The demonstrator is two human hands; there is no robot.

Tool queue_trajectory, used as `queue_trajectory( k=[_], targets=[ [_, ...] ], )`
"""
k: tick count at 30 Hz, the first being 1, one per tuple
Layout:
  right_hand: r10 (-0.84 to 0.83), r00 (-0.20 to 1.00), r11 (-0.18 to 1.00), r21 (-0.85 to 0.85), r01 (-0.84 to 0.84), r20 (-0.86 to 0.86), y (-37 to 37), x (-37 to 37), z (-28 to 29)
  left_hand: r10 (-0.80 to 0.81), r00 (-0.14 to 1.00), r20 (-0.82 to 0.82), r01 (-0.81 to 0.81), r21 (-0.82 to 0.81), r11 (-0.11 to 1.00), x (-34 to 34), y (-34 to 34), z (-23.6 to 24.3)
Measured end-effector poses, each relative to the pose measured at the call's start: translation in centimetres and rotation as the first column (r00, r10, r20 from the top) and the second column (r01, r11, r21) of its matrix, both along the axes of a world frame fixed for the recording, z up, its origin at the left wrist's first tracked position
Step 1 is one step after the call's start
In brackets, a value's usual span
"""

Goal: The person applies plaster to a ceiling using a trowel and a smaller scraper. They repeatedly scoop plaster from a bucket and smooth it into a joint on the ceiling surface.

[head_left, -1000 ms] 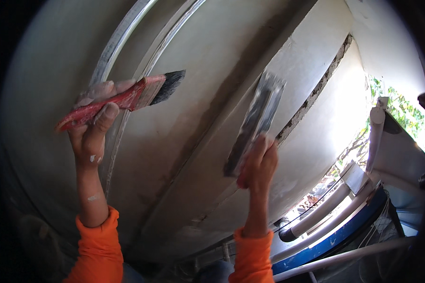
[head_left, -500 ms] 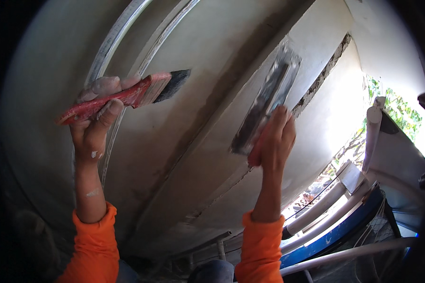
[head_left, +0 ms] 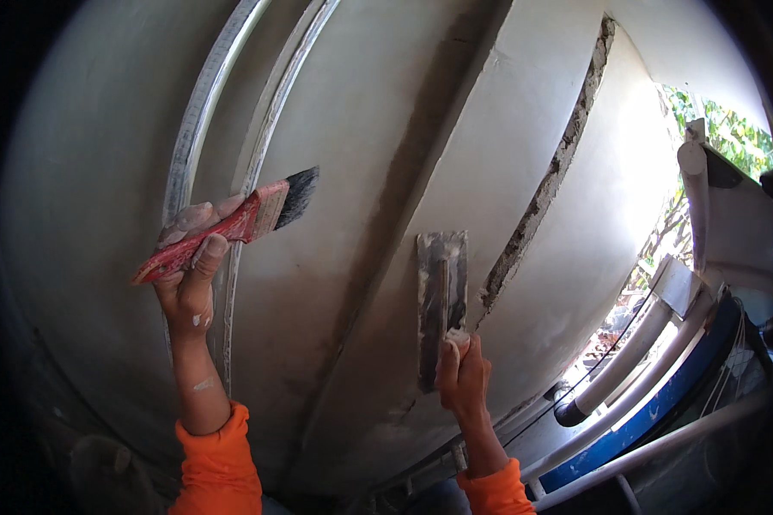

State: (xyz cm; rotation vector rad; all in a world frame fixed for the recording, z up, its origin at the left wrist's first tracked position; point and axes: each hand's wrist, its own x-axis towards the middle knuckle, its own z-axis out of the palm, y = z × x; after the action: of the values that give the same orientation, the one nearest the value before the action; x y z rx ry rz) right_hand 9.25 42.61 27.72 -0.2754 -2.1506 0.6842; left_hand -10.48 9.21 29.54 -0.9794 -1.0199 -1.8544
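Observation:
My left hand (head_left: 196,257) is wrapped round the red handle of a wide paintbrush (head_left: 232,230). Its dark bristles point up to the right, in front of the grey plastered wall (head_left: 318,257); whether they touch it I cannot tell. White smears mark that hand and wrist. With my right hand (head_left: 466,378) I grip a finishing trowel (head_left: 442,300), its long rectangular metal blade roughly upright and close against the wall. The fingers hide most of the trowel's handle. Right of the blade, a rough, narrow groove (head_left: 545,189) runs up through the smooth plaster.
Two pale straight strips (head_left: 270,112) run up the wall on the left. At the right, beside a bright opening with leaves (head_left: 721,129), stand pale pipes (head_left: 623,365) and a blue curved piece (head_left: 653,412). A rail lies low at the bottom.
My right hand has brought the trowel down and left along the wall, its blade turning more upright. The left hand with the paintbrush sits lower and slightly right; the whole view has shifted.

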Motion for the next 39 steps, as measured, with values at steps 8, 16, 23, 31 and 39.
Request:
queue_trajectory(
  k=[8, 16, 23, 31, 39],
  targets=[
    [0.232, 0.9, 0.971, 0.04, -0.234, -0.368, -1.8, -2.4, 16.9, -0.102, 0.994, 0.047, 0.097, 0.088, 0.991, 2.0, 2.1, 1.1],
    [0.079, 0.96, 0.997, 0.029, -0.074, -0.269, -4.1, -5.0, 21.4, 0.053, 0.998, 0.024, -0.053, -0.005, 0.999, 1.8, 2.5, 1.2],
    [0.1, 0.989, 0.995, 0.003, -0.101, -0.111, -2.1, -3.0, 2.5, -0.077, 0.994, 0.074, 0.067, 0.134, 0.989, 1.4, 2.3, 1.0],
    [0.025, 0.997, 0.999, -0.02, -0.027, -0.077, -1.8, 0.9, -3.4, -0.155, 0.987, 0.048, 0.143, 0.184, 0.972, 2.7, 1.3, 2.1],
    [0.078, 0.979, 0.994, -0.064, -0.092, -0.188, -2.7, -3.8, 9.9, -0.098, 0.993, 0.072, 0.088, 0.13, 0.988, 2.6, 2.7, 2.1]
  ],
)
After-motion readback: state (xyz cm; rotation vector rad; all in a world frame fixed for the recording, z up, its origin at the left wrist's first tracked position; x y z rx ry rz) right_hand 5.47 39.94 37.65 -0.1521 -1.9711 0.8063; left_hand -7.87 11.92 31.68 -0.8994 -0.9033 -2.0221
